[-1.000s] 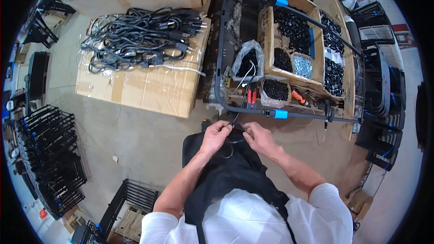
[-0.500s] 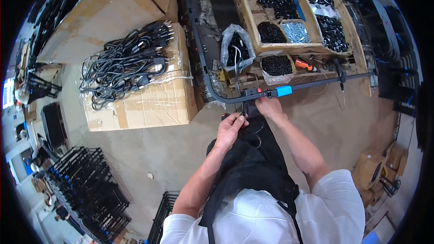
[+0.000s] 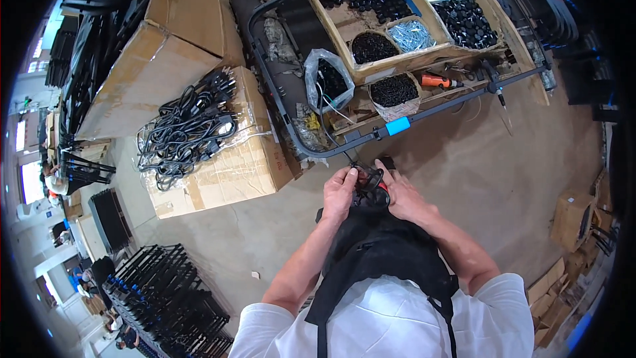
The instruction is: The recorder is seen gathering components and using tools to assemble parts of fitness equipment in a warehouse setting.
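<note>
Both hands meet just below the black metal frame point(image 3: 424, 107): the left hand point(image 3: 340, 193) and right hand point(image 3: 405, 195) each pinch a small coil of black cable point(image 3: 368, 182); more cable bundles point(image 3: 187, 126) lie on the carton at ten o'clock.

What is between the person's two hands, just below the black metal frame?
In the head view, a small bundle of black cable sits between the left hand and the right hand; both hands grip it.

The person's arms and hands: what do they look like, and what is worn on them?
Both forearms are bare, and the left hand and right hand wear no gloves. Short white sleeves end above the elbows. A black fabric apron with thin straps hangs between the arms.
</note>
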Available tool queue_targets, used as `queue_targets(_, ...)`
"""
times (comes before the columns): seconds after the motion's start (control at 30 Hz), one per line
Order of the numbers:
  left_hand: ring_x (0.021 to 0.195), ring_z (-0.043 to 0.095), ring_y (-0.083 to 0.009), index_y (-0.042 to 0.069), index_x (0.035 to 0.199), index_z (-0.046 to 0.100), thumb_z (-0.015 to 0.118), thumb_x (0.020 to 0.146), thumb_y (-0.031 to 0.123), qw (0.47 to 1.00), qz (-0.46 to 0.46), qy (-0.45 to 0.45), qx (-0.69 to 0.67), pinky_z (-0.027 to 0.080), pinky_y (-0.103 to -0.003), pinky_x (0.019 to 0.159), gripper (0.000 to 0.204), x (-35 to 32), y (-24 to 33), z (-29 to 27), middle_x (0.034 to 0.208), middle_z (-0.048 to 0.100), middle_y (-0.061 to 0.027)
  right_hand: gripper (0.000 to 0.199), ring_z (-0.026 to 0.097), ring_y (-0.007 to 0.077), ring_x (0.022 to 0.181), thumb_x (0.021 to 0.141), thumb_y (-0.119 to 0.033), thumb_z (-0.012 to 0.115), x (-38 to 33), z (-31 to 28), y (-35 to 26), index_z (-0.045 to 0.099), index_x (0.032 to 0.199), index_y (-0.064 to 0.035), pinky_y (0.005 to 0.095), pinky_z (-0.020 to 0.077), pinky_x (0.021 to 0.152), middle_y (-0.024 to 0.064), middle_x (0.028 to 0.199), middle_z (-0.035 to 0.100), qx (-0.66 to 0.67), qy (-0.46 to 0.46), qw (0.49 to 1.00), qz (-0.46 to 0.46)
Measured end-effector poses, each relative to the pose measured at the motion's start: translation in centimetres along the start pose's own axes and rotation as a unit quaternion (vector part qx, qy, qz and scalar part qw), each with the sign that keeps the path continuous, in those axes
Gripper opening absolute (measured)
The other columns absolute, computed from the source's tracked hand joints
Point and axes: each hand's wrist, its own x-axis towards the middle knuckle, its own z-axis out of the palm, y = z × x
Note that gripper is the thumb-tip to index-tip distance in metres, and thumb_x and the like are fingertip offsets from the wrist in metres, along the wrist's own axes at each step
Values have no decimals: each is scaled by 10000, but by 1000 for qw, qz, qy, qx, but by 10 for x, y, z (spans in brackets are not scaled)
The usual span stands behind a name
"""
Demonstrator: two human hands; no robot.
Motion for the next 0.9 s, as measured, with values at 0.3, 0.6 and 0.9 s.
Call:
queue_targets(0.3, 853, 669, -106, -19, 1194, 705, 598, 1102, 207, 992, 73, 65, 81, 558, -288, 828, 265, 1, -19, 2, 984, 741, -40, 988, 490, 515, 1358, 875, -20, 619, 2, -22, -5, 101, 1709, -129, 551, 434, 1143, 341, 1475, 454, -43, -76, 995, -55)
queue_targets(0.6, 837, 660, -127, -4, 1166, 726, 592, 1095, 209, 990, 131, 40, 28, 530, -311, 762, 261, 5, -16, -5, 942, 748, -56, 898, 605, 451, 1043, 845, -64, 652, -10, -21, -11, 300, 1669, -124, 537, 541, 883, 262, 1087, 536, -51, 61, 988, -132)
queue_targets(0.9, 865, 643, -382, 56, 970, 779, 599, 1023, 276, 571, 483, 127, 652, 446, -479, 881, 288, 17, 141, -24, 856, 753, -128, 814, 635, 411, 877, 857, -52, 674, -30, 17, -45, 451, 1608, -272, 482, 584, 691, 220, 1047, 531, -91, 223, 965, -102)
